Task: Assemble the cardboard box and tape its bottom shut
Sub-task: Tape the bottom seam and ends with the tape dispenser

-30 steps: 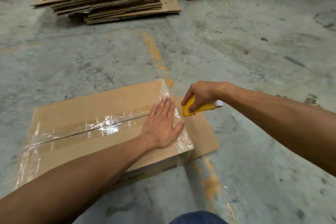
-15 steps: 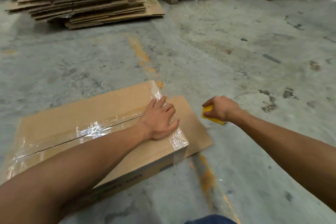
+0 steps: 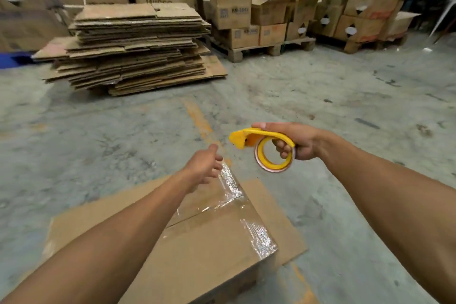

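The cardboard box [image 3: 197,249] lies on the concrete floor [image 3: 345,96] at lower centre of the frame, its seam covered with clear tape [image 3: 232,187]. A yellow tape dispenser [image 3: 265,149] is gripped by the right hand [image 3: 293,140] at centre right. The left hand [image 3: 203,166] is held above the box's far edge, fingers loosely curled, holding nothing. Flattened cardboard [image 3: 133,52] is stacked at upper left.

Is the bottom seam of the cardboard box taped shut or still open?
Taped shut: clear tape runs along the centre seam of the cardboard box and wraps over its near edge. The seam's far end is hidden behind the left arm.
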`<state>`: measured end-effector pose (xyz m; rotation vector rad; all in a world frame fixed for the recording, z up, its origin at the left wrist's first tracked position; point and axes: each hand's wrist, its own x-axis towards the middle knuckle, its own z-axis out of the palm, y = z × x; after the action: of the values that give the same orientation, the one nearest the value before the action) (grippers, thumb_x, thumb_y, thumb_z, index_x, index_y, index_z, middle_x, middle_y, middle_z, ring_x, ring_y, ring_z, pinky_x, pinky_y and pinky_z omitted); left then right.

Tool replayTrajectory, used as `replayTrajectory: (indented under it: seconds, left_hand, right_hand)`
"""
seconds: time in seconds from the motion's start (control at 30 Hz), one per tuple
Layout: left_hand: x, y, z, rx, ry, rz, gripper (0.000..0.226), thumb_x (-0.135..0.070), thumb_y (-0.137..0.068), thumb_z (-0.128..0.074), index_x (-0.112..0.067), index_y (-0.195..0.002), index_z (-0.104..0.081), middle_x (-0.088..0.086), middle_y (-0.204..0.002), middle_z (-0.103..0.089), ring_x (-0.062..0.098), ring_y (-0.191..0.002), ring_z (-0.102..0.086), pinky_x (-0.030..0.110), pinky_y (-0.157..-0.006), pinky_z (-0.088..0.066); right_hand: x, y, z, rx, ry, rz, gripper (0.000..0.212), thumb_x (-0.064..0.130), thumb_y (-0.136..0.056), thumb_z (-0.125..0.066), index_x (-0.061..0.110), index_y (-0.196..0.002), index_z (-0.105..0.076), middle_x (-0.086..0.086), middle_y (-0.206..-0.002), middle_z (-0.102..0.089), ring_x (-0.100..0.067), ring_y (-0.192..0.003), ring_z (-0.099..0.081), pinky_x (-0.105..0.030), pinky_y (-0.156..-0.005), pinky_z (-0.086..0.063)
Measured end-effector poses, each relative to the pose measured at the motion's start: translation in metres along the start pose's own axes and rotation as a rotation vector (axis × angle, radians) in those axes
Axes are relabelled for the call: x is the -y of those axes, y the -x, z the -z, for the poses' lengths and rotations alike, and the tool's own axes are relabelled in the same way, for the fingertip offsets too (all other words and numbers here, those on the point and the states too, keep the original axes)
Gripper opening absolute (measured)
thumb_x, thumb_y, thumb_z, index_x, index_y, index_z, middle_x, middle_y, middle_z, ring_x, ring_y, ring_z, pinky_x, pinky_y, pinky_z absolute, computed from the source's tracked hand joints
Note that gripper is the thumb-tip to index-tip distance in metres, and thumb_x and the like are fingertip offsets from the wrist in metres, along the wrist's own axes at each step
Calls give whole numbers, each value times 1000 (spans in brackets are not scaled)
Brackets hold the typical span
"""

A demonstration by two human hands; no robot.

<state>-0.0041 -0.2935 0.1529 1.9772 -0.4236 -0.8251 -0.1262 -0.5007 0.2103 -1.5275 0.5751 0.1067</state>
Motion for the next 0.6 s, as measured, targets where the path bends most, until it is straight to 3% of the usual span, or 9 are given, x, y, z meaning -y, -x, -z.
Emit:
replayTrajectory:
  seconds: [0.1,0.23,0.47,0.6]
  left_hand:
    - [-6,14,42,180,382,252,57,-56,-99,-32,-10,-114,-63,9,-105,-71,25,-86,-69,32,-72,-51]
    - [4,30,75,230,673,319,45,-49,-97,-47,-9,-113,-61,12,-100,-69,28,-80,-68,31,-62,-53]
    - [22,49,95,306,809,361,41,-50,-93,-54,-10,-100,-59,9,-75,-63,23,-65,-64,26,-53,-53]
    - [23,52,95,350,831,363,31,-40,-93,-59,-9,-96,-59,7,-75,-64,21,-65,-64,24,-51,-53]
  right_hand:
    - [16,-10,-25,125,-96,-1,26,39,-94,-56,33,-112,-73,4,-41,-32,-5,-31,-27,-18,-35,-30]
    - [17,-23,-63,267,-93,2,31,43,-87,-58,36,-113,-72,5,-41,-31,-5,-32,-26,-18,-35,-30]
    - [14,-27,-88,361,-81,32,39,44,-75,-70,34,-112,-74,2,-39,-32,-7,-31,-31,-18,-37,-31]
    - [10,-30,-83,407,-142,62,67,49,-54,-90,32,-117,-72,3,-39,-34,-6,-31,-31,-18,-36,-31]
